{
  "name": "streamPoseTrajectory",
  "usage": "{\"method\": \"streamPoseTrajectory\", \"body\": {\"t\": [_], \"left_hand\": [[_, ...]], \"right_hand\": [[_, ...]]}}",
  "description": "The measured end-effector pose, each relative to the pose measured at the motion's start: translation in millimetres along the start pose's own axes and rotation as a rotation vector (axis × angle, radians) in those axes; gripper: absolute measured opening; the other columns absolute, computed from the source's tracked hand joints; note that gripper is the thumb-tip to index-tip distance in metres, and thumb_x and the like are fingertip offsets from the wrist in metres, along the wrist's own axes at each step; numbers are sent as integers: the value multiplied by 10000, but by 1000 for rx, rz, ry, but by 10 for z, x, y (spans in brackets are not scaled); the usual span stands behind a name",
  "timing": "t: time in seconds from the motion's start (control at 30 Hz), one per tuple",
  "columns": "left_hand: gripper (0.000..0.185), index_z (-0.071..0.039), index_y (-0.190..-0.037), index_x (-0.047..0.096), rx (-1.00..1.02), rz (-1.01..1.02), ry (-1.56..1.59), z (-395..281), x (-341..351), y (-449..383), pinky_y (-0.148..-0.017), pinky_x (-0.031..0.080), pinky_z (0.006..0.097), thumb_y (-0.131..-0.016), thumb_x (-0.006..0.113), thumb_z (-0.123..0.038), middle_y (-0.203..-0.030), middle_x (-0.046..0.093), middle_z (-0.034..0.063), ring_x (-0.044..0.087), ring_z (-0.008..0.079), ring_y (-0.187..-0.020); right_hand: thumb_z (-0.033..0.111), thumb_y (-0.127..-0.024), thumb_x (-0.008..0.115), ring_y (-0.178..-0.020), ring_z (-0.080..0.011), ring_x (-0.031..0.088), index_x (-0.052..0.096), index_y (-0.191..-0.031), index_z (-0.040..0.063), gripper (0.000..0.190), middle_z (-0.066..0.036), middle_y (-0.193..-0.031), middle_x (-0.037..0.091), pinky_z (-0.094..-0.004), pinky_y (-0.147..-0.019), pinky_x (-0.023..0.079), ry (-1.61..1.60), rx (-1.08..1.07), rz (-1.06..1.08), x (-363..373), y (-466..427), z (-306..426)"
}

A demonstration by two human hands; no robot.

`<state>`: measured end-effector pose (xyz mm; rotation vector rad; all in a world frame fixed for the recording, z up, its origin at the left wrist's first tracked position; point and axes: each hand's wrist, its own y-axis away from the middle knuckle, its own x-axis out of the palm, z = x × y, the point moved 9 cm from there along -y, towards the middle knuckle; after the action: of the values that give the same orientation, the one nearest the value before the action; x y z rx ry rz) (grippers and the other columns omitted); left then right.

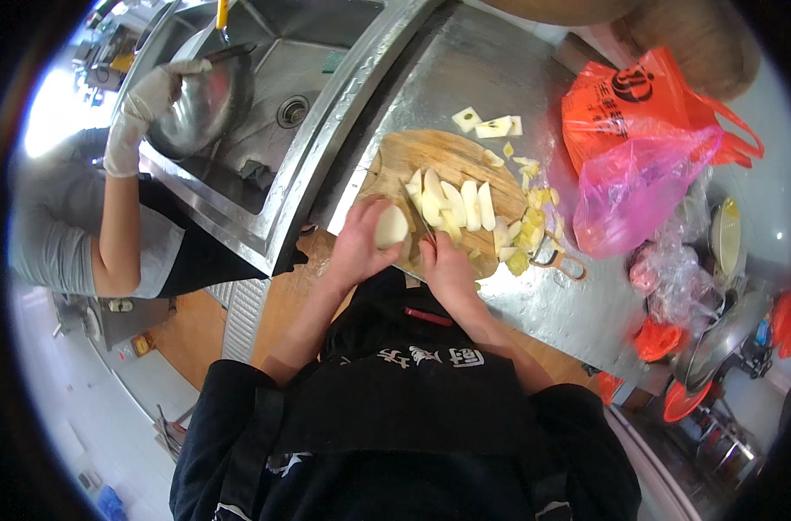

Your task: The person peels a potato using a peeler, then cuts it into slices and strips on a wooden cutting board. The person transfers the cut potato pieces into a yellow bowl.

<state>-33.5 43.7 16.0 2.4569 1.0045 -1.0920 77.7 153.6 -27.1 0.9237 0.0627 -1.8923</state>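
My left hand [357, 244] grips a pale, peeled piece of fruit or vegetable [391, 228] at the near left of a round wooden cutting board [411, 146]. In my right hand [452, 270] is the handle of a knife [420, 211]. Its blade points away from me, between the held piece and several pale cut wedges [471, 205] on the board. Yellowish peelings [533, 225] lie over the board's right edge and on the steel counter [499, 71]. A peeler [561, 262] rests beside them.
Flat offcuts [493, 127] lie beyond the board. An orange plastic bag [620, 111] and a pink one [636, 189] stand right. To the left is a steel sink [327, 49], where a co-worker's gloved hand [132, 120] holds a metal bowl [206, 107].
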Motion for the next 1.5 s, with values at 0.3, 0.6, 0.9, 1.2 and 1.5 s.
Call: {"method": "streamPoseTrajectory", "body": {"t": [0.3,0.6,0.9,1.2,1.5], "left_hand": [[719,-10,-1306,459,-345,-215,294,354,-6,300,-864,507,358,-677,785,-133,-1338,392,183,482,301,-1167],[368,46,-1133,562,-679,-297,673,507,222,371,-563,512,258,-800,685,-52,-802,646,72,603,122,-635],[224,49,-1001,571,-725,-286,670,492,234,309,-482,492,256,-813,663,-31,-774,639,83,590,111,-582],[215,68,-1006,542,-754,-284,678,523,284,377,-526,526,255,-852,624,-58,-833,646,108,624,141,-630],[199,71,-856,558,-820,-265,582,475,186,316,-466,498,276,-851,631,-115,-688,638,124,623,157,-525]], "right_hand": [[253,-937,514,-702,-438,605,526,-974,33,224,-218,-754,630,-522,-620,464,72,-139,2,-76,205,241],[264,-952,480,-669,-449,598,491,-965,44,220,-228,-726,621,-548,-598,453,178,-74,60,-31,192,243],[268,-958,453,-715,-426,630,443,-978,38,230,-231,-750,638,-531,-643,484,227,-32,177,141,130,120],[243,-946,488,-628,-443,593,480,-929,17,226,-237,-681,607,-535,-572,452,137,-88,65,78,68,183],[247,-949,485,-648,-460,586,464,-932,23,226,-239,-692,604,-544,-571,449,194,-86,85,81,164,233]]}}
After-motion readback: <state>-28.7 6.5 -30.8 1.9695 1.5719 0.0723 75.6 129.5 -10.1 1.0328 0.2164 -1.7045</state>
